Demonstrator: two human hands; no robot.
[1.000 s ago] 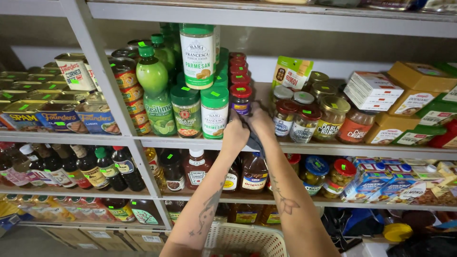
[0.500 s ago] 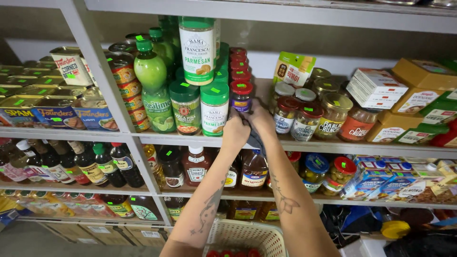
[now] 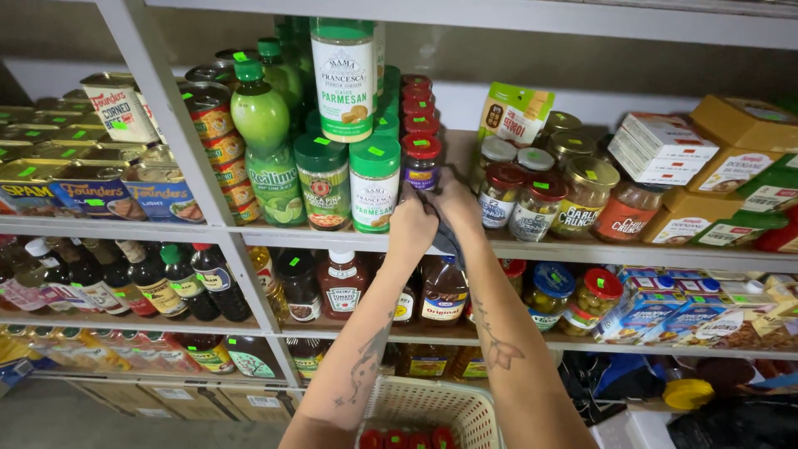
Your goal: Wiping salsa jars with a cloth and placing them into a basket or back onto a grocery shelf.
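Far left of shelf: flat tins (image 3: 100, 187) stacked in rows, blue and yellow labels, with a tapered meat tin (image 3: 116, 104) on top.
Left of centre: a green lime-juice bottle (image 3: 264, 145) and green-capped shaker jars (image 3: 374, 183), a tall cheese shaker (image 3: 342, 75) standing on them.
Left hand: my left hand (image 3: 411, 224) is curled closed around a dark grey cloth (image 3: 445, 237), gripping it at the shelf's front edge.
Right hand: my right hand (image 3: 453, 199) is closed too, fingers bent over the same cloth, touching the left hand.
Thing in hand: the cloth sits bunched between both hands, just in front of a small red-lidded jar (image 3: 421, 162) at the head of a row of red lids.
Change: against the pictures from a second ago, the hands have hardly shifted; they stay pressed together at the same spot on the shelf. I read that as the work on this patch going on, not finished.
Right of hands: glass jars (image 3: 540, 204) with mixed lids, then yellow and white boxes (image 3: 731, 158).
Shelf: a grey metal shelf (image 3: 582, 249), crowded; bottles of sauce (image 3: 341, 278) on the level below.
Below: a cream plastic basket (image 3: 432, 407) holding red-lidded items.
Room: a storeroom, plain wall behind.
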